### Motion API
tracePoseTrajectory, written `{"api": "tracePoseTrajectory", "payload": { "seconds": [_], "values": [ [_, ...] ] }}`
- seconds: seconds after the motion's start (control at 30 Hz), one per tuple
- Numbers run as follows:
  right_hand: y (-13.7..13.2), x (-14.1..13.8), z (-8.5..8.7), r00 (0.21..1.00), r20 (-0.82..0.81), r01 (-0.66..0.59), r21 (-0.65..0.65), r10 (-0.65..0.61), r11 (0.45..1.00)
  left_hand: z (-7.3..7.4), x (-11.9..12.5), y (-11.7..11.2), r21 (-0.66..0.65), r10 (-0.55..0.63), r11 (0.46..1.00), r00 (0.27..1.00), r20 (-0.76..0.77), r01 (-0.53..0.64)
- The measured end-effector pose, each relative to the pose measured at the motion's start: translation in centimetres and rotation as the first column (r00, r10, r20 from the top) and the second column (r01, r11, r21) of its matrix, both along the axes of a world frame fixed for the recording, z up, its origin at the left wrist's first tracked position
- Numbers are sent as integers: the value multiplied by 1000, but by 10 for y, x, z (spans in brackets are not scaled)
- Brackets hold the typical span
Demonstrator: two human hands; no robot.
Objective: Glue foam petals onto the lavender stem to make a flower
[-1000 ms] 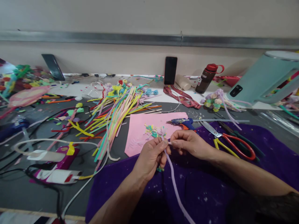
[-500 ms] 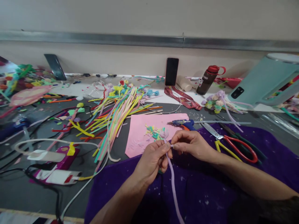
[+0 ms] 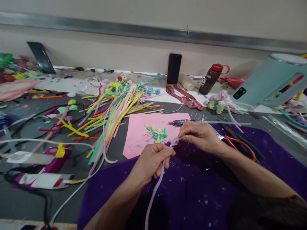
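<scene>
Between finger and thumb, my left hand (image 3: 152, 161) pinches a lavender pipe cleaner (image 3: 153, 195), whose long tail hangs down over the purple cloth (image 3: 105, 198). At its upper end is a small looped lavender bloom (image 3: 174, 141), just above my left thumb. The fingers of my right hand (image 3: 201, 135) are closed on the right side of this bloom. Behind the hands lies a pink sheet (image 3: 135, 126) with green and yellow clippings (image 3: 157, 133) on it. A blue glue gun (image 3: 178, 122) rests at the sheet's right edge, partly hidden by my right hand.
Many coloured pipe cleaners (image 3: 120, 115) are heaped left of the sheet. Red-handled scissors (image 3: 240, 147) lie to the right. Further back stand a phone (image 3: 174, 68), a dark bottle (image 3: 211, 80) and a tilted mint-green container (image 3: 266, 80). White cables (image 3: 79, 191) cross the left side.
The looped bloom has tipped to the right, with my right fingers now at it. The stem's tail has swung left. The camera view has shifted slightly.
</scene>
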State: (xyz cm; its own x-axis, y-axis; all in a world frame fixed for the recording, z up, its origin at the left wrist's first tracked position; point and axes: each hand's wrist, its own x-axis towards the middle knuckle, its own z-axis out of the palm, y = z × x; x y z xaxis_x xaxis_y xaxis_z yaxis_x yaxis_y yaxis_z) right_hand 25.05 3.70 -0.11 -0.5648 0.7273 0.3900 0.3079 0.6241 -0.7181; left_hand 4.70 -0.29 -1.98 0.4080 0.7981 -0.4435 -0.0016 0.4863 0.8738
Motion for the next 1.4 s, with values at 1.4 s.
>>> {"api": "tracePoseTrajectory", "payload": {
  "seconds": [1.4],
  "values": [
    [-11,-2,11,920,388,-120,163,49,979,1,3,-4,111,-136,980,961,-242,167]
  ]
}}
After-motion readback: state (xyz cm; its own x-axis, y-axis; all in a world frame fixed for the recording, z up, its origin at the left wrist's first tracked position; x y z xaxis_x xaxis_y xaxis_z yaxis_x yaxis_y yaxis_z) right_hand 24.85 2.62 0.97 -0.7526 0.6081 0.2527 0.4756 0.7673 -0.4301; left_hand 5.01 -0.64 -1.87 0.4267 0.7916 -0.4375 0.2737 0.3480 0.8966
